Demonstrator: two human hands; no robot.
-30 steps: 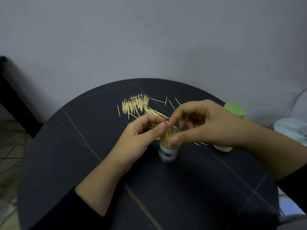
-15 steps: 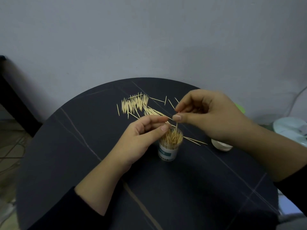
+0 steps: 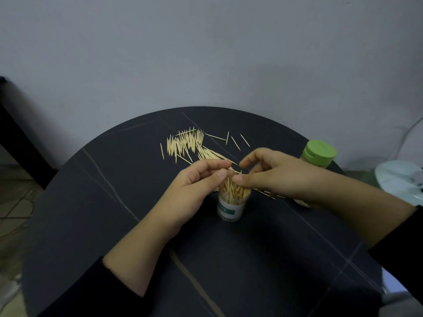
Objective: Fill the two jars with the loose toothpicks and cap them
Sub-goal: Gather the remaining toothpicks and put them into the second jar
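Jar (image 3: 231,207) between curled left hand (image 3: 192,186), right hand (image 3: 281,177), grips unclear, loose toothpicks (image 3: 185,143), green-capped jar (image 3: 319,153) behind

Jar (image 3: 231,208): white label (image 3: 227,209) w/ teal band, white lettering on band too blurred to read. No other legible txt.
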